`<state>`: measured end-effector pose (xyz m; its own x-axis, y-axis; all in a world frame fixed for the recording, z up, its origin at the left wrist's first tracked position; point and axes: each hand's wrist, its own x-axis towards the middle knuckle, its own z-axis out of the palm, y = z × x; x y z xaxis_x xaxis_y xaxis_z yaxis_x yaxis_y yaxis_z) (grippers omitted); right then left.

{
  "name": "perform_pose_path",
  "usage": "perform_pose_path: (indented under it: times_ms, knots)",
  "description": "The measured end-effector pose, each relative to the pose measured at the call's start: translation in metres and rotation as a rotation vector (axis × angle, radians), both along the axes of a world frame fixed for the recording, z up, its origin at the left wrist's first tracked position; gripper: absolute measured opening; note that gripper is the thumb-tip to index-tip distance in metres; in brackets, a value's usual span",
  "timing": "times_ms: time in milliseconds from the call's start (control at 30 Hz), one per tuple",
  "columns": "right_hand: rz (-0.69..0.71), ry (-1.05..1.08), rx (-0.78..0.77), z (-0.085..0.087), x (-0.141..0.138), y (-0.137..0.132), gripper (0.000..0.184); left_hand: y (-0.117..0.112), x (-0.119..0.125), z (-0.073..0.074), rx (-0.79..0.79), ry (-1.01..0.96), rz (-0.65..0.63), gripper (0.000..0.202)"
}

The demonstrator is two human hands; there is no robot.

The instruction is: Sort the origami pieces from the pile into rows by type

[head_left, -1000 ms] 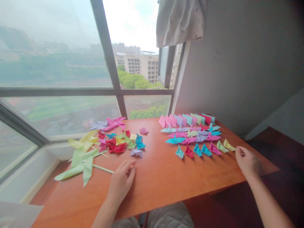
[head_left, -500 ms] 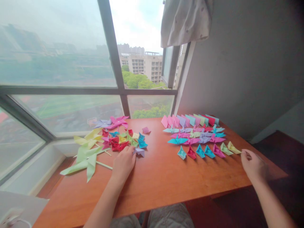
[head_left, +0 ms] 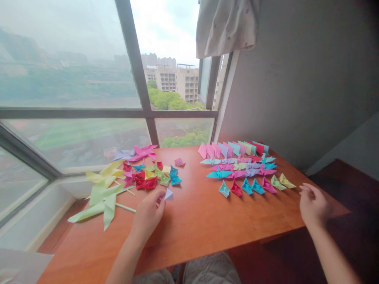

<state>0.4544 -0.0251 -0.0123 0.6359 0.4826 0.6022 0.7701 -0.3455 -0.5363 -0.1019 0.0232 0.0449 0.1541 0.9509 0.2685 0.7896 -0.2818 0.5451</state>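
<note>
My left hand (head_left: 148, 211) pinches a small lilac folded paper piece (head_left: 168, 194) just above the wooden table (head_left: 201, 225), beside a heap of small coloured origami pieces (head_left: 151, 175). Rows of folded paper shapes (head_left: 242, 169) lie on the right half of the table. My right hand (head_left: 314, 205) hovers over the table's right edge, fingers loosely curled, near a pale green piece (head_left: 286, 181); nothing shows in it.
Green and yellow paper pinwheels on sticks (head_left: 103, 197) lie at the table's left side, a pink pinwheel (head_left: 142, 152) at the back. A large window (head_left: 74, 79) runs behind, a grey wall (head_left: 296, 79) at right, and a cloth (head_left: 226, 23) hangs above.
My left hand went forward to the heap, took hold of the lilac piece and drew it back toward me. My right hand drew slightly away from the rows.
</note>
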Motion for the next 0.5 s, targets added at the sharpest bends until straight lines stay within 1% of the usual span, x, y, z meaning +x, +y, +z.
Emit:
perform_pose_path:
  times_ms: [33, 100, 167, 233, 267, 333, 400, 467, 500]
  knots:
    - [0.032, 0.013, 0.031, 0.002, -0.016, -0.003, 0.043, -0.003, 0.001, -0.001, -0.004, -0.020, -0.027, 0.020]
    - [0.158, 0.017, 0.052, 0.005, -0.059, -0.010, 0.041, -0.009, 0.004, -0.002, -0.014, -0.066, -0.075, 0.021]
    - [0.408, -0.029, 0.048, 0.008, -0.112, -0.019, 0.032, -0.015, 0.009, -0.003, -0.038, -0.106, -0.101, 0.021]
    - [0.700, -0.037, 0.041, 0.011, -0.169, -0.028, 0.021, -0.021, 0.015, -0.002, -0.068, -0.130, -0.130, 0.022]
    - [0.821, -0.024, 0.031, 0.013, -0.195, -0.033, 0.020, -0.024, 0.019, -0.001, -0.083, -0.132, -0.153, 0.022]
    - [0.974, 0.002, 0.013, 0.018, -0.239, -0.040, 0.027, -0.030, 0.025, 0.001, -0.119, -0.126, -0.206, 0.022]
    - [1.071, 0.011, -0.002, 0.023, -0.270, -0.045, 0.036, -0.034, 0.031, 0.003, -0.153, -0.122, -0.245, 0.021]
    - [1.151, -0.026, -0.008, 0.026, -0.289, -0.047, 0.041, -0.038, 0.035, 0.005, -0.176, -0.128, -0.263, 0.020]
    - [1.188, -0.043, -0.012, 0.028, -0.295, -0.047, 0.040, -0.039, 0.037, 0.005, -0.181, -0.132, -0.271, 0.019]
